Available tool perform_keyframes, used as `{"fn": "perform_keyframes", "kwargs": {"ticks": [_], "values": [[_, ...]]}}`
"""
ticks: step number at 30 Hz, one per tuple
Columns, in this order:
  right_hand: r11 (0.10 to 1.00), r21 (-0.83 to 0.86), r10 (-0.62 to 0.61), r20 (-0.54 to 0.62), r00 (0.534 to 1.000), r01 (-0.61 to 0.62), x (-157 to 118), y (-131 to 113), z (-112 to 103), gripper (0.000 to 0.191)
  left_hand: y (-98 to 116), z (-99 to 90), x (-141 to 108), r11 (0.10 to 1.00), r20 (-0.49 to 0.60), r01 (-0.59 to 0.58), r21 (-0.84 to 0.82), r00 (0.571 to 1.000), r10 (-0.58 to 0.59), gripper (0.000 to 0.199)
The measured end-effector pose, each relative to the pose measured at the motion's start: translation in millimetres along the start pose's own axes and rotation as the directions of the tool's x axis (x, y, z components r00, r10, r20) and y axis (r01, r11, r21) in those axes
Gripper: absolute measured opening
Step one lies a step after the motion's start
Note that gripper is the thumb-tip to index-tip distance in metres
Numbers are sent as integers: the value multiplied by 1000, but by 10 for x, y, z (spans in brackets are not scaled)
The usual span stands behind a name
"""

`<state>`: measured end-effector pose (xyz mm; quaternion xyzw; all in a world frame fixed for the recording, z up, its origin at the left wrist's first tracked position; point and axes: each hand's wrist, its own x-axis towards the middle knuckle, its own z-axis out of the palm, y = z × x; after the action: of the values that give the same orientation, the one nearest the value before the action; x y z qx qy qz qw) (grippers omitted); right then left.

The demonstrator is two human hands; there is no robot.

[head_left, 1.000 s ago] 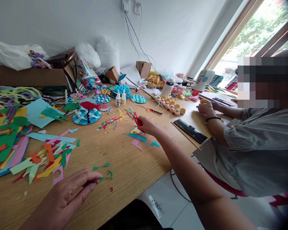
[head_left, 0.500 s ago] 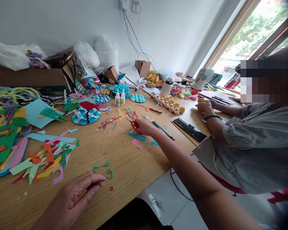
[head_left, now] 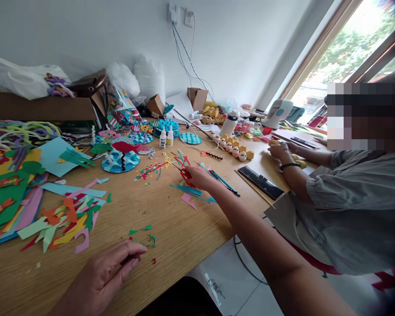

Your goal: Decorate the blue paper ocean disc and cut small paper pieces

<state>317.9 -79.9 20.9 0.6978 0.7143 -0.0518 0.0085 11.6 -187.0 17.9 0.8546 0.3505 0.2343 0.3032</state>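
Observation:
My right hand [head_left: 197, 177] reaches out over the table, its fingers closed round red-handled scissors [head_left: 185, 176]. The blades point left toward thin red and yellow paper strips [head_left: 167, 159]. Tiny paper bits [head_left: 148, 170] are scattered left of them. Beneath and beside this hand are blue paper strips [head_left: 187, 190] and a pink paper scrap [head_left: 188, 199]. Close to the front edge, my left hand [head_left: 113, 267] rests with bent fingers, thumb and forefinger slightly apart, and nothing visible in it. Just beyond its fingertips lie green paper scraps [head_left: 141, 230] and a red one [head_left: 154, 260].
Coloured paper offcuts [head_left: 64, 219] cover the left. A blue fish-decorated disc [head_left: 121, 162], glue bottles [head_left: 163, 138] and a yellow egg-carton strip [head_left: 236, 149] stand farther back. A black phone [head_left: 260, 181] and wooden stick [head_left: 255, 188] lie right, near a seated co-worker [head_left: 345, 184] handling something yellow.
The view has shifted slightly, so the table appears a little lower and farther right. My two hands keep nearly the same places. More yellow pieces show by the co-worker's hands.

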Motion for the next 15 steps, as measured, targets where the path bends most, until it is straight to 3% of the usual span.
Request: {"fn": "perform_keyframes", "kwargs": {"ticks": [6,15], "values": [[1000,11,-8,-12,1000,8,15,10,5,19,21,3,0,1000,9,28,-11,1000,-28,16],[997,58,45,-66,997,-41,-58,70,-172,21,52,-20,22,1000,-31,16,-18,999,-17,19]]}}
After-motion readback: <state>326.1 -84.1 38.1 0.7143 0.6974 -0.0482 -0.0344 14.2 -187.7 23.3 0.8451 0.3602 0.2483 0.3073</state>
